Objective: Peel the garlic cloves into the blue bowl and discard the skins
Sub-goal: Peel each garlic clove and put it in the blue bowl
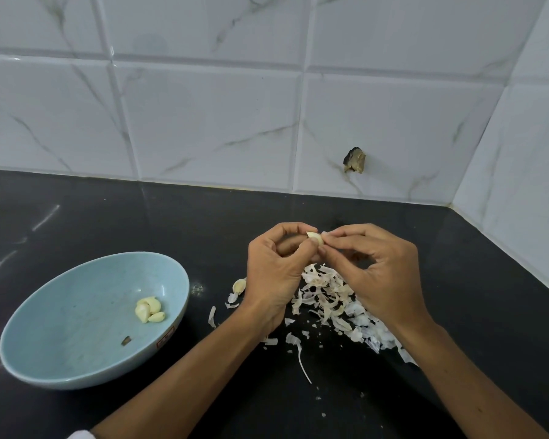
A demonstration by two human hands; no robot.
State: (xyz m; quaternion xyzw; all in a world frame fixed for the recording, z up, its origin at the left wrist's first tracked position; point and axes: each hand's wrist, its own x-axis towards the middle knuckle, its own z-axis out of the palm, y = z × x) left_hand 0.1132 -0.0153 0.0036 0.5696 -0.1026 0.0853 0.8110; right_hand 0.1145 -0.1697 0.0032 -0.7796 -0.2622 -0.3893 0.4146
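A garlic clove [316,238] is held up between both hands above the black counter. My left hand [274,274] grips it from the left with curled fingers. My right hand [381,274] pinches its right end between thumb and fingertips. Under the hands lies a pile of white garlic skins [330,299]. The blue bowl [61,337] stands to the left and holds three peeled cloves [149,308]. One unpeeled clove [240,285] lies on the counter beside my left wrist.
The black counter [140,223] meets a white marble-tiled wall [235,122] behind and on the right. A hole in a tile [355,160] sits above the counter's back edge. Small skin scraps [298,350] are scattered toward the front.
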